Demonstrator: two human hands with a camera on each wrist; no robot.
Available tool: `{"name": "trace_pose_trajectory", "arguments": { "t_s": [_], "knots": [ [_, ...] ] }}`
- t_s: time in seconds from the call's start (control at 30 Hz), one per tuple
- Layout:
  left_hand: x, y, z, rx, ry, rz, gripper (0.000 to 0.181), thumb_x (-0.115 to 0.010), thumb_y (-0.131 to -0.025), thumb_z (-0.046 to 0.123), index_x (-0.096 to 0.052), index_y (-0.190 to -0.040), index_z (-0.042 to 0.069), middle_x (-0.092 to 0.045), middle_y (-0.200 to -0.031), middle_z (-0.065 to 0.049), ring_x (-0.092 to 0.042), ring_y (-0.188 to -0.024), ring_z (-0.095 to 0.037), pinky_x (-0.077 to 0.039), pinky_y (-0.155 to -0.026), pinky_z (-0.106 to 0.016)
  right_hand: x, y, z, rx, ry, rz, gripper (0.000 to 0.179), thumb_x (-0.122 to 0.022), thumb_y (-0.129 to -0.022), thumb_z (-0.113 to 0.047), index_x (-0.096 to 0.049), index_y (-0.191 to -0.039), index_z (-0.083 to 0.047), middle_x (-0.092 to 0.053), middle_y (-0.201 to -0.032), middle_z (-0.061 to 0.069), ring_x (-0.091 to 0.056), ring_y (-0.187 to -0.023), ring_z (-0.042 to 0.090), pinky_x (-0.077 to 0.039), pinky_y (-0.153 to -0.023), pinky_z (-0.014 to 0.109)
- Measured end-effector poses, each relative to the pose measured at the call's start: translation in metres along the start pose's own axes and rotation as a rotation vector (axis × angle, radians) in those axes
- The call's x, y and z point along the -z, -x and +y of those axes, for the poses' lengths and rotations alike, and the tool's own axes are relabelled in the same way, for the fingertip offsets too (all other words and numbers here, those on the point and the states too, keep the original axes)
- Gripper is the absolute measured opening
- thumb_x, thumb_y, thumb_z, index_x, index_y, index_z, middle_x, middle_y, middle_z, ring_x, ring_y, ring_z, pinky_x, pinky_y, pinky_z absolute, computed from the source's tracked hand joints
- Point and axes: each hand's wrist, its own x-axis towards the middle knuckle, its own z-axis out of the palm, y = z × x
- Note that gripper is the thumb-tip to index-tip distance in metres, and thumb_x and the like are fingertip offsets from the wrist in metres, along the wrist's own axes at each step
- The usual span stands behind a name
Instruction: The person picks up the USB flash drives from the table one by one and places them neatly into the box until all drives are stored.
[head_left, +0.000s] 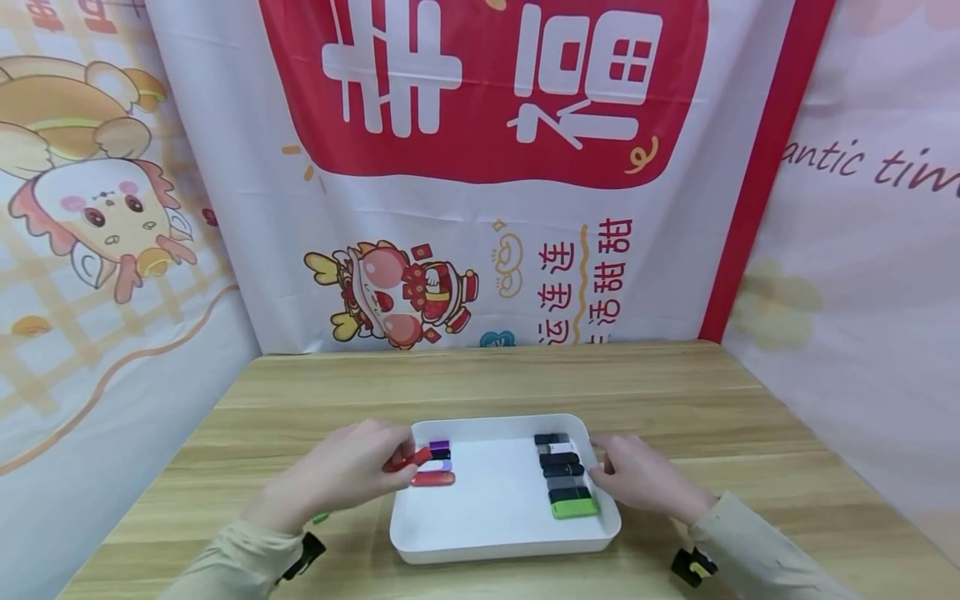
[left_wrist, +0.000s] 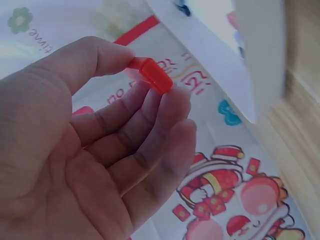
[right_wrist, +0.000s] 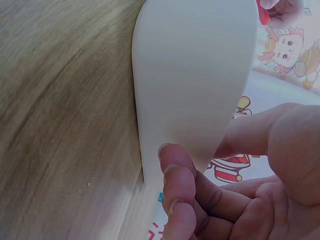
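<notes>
My left hand (head_left: 352, 462) pinches a small red stick (head_left: 408, 460), shaped like a USB flash drive, between thumb and fingers over the left side of a white tray (head_left: 502, 548). The stick's blunt red end (left_wrist: 156, 75) faces the camera in the left wrist view. At the tray's right wall, my right hand (head_left: 637, 471) grips the side, fingers on the outer face and thumb over the rim. Below the held stick lie a red stick (head_left: 433, 479) and a purple one (head_left: 439, 445), with black and pale ones between, partly hidden by the hand.
Along the tray's right side runs a column of several dark and grey sticks (head_left: 564, 470), with a green one (head_left: 574, 507) nearest me. A small green piece (head_left: 321, 517) shows beside my left wrist on the wooden table (head_left: 480, 379). Printed cloth (head_left: 480, 208) hangs behind.
</notes>
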Motion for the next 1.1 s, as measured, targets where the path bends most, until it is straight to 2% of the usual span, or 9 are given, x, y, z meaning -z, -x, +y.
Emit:
{"name": "trace_pose_trajectory", "arguments": {
  "t_s": [0.2,0.5,0.67,0.77,0.93,1.1],
  "knots": [
    [-0.005,-0.014,0.005,-0.04,0.021,-0.013,0.013,-0.074,-0.088,0.023,-0.062,-0.083,0.019,-0.051,-0.068,0.013,-0.049,-0.061,-0.006,-0.043,-0.053,-0.024,0.0,0.001,0.0,-0.004,-0.003,-0.003,0.053,-0.069,-0.09,-0.014,-0.053,-0.137,0.002,-0.055,-0.064,0.0,-0.048,-0.048,0.014,-0.036,-0.043,0.025],
    [-0.019,-0.019,-0.005,-0.028,0.028,-0.041,0.013,-0.076,-0.087,0.024,-0.064,-0.084,0.019,-0.053,-0.07,0.014,-0.05,-0.061,-0.006,-0.045,-0.055,-0.024,0.0,0.0,0.0,0.0,-0.012,-0.009,0.052,-0.069,-0.09,-0.014,-0.052,-0.137,0.002,-0.055,-0.065,0.001,-0.048,-0.048,0.014,-0.036,-0.043,0.025],
    [-0.027,-0.023,-0.01,-0.063,-0.022,-0.067,0.013,-0.077,-0.086,0.023,-0.065,-0.082,0.02,-0.053,-0.07,0.011,-0.049,-0.061,-0.006,-0.042,-0.054,-0.024,0.0,0.0,-0.001,0.001,0.0,0.0,0.052,-0.069,-0.09,-0.015,-0.053,-0.137,0.002,-0.055,-0.064,0.0,-0.048,-0.048,0.014,-0.036,-0.043,0.025],
    [-0.031,-0.025,-0.012,-0.086,-0.056,-0.101,0.015,-0.077,-0.085,0.021,-0.064,-0.079,0.02,-0.053,-0.069,0.007,-0.047,-0.059,-0.006,-0.041,-0.052,-0.024,0.0,0.0,0.0,0.002,0.003,-0.003,0.052,-0.069,-0.09,-0.015,-0.053,-0.137,0.002,-0.055,-0.064,0.001,-0.048,-0.048,0.014,-0.036,-0.043,0.026],
    [-0.039,-0.027,-0.015,-0.096,-0.071,-0.158,0.019,-0.078,-0.085,0.021,-0.061,-0.077,0.022,-0.051,-0.069,0.008,-0.046,-0.06,-0.007,-0.041,-0.054,-0.024,0.0,-0.001,0.0,0.0,0.004,-0.009,0.052,-0.069,-0.09,-0.014,-0.053,-0.137,0.002,-0.055,-0.065,0.001,-0.049,-0.049,0.014,-0.037,-0.043,0.026],
    [-0.048,-0.029,-0.017,-0.18,-0.171,-0.134,0.028,-0.077,-0.086,0.025,-0.053,-0.071,0.021,-0.043,-0.066,0.009,-0.042,-0.058,-0.008,-0.038,-0.054,-0.027,0.0,-0.002,0.0,-0.004,0.004,-0.005,0.053,-0.069,-0.09,-0.014,-0.052,-0.138,0.002,-0.056,-0.065,0.0,-0.049,-0.049,0.014,-0.037,-0.043,0.026]
  ]
}}
